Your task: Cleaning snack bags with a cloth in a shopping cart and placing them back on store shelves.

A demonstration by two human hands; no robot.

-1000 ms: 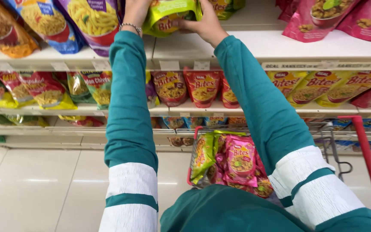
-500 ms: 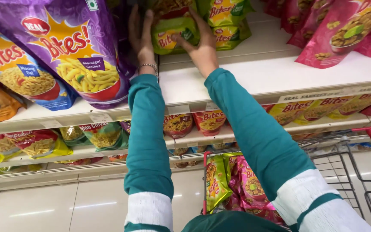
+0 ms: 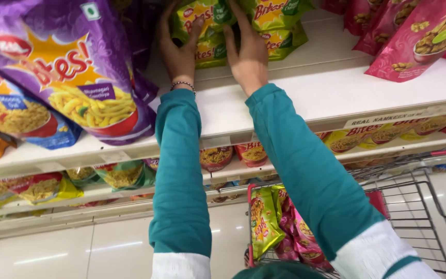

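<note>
Both my arms, in teal sleeves with white cuffs, reach up to a white shelf (image 3: 336,98). My left hand (image 3: 179,49), with a bead bracelet at the wrist, and my right hand (image 3: 246,54) press from either side on a stack of green and yellow snack packets (image 3: 210,33) lying at the back of the shelf. More green and yellow packets (image 3: 280,26) lean right beside the right hand. The fingertips are partly hidden behind the packets.
Large purple snack bags (image 3: 78,77) hang at the left, pink bags (image 3: 419,36) at the right. Lower shelves hold red, yellow and green packets. A wire shopping cart (image 3: 419,217) with a red handle stands below, holding green and pink packets (image 3: 280,227). Pale tiled floor lies beneath.
The view has drawn closer and tilted up to the shelf. My hands have pushed the green and yellow packets farther back onto the shelf and now rest flatter against them.
</note>
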